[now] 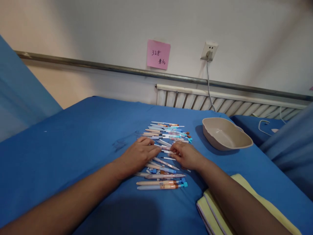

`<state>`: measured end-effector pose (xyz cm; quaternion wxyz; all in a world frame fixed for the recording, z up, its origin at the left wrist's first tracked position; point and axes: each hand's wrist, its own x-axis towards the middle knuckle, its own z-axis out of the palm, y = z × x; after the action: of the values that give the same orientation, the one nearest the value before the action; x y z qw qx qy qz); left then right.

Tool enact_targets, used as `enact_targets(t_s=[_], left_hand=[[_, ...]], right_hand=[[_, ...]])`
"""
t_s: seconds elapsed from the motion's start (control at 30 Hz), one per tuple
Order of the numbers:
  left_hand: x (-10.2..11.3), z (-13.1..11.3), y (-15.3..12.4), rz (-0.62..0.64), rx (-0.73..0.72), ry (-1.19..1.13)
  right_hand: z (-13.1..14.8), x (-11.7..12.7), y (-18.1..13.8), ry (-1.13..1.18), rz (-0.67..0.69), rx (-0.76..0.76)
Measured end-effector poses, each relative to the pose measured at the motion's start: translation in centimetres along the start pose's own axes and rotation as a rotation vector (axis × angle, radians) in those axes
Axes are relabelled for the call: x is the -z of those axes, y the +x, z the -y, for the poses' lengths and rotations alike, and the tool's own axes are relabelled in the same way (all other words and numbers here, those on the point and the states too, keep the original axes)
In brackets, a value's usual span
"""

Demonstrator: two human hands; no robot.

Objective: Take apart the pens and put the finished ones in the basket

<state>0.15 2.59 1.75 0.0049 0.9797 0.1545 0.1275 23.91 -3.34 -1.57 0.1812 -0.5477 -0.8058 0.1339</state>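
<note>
Blue sheet (73, 147): we see it covering the table, slightly creased.
Left hand (139, 156): spread flat, palm down, fingertips resting on the row's middle, gripping nothing.
Pens (168, 132): a loose row mid-table, lying crosswise. We judge them light, stiff, smooth and apt to roll, best pinched mid-barrel.
Right hand (186, 155): just beside the left, fingers curled onto one pen. We cannot tell if it is pinched.
Beige dish (227, 135): near the row, right.
Yellow stack (210, 205): under the right forearm.
</note>
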Motion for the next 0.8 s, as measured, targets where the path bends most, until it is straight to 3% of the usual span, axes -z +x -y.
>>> enact_targets(t_s=[0.3,0.53,0.8], left_hand=[[-0.2,0.3,-0.1,-0.023,0.017,-0.003],[-1.1,0.8,-0.1,-0.029,0.174,-0.125],[-1.7,2.2,-0.5,-0.249,0.305,-0.240]], right_hand=[[0.6,0.7,-0.1,-0.015,-0.016,-0.010],[3.4,1.8,-0.6,-0.063,0.171,0.082],[4.6,1.2,-0.5,-0.200,0.188,0.112]])
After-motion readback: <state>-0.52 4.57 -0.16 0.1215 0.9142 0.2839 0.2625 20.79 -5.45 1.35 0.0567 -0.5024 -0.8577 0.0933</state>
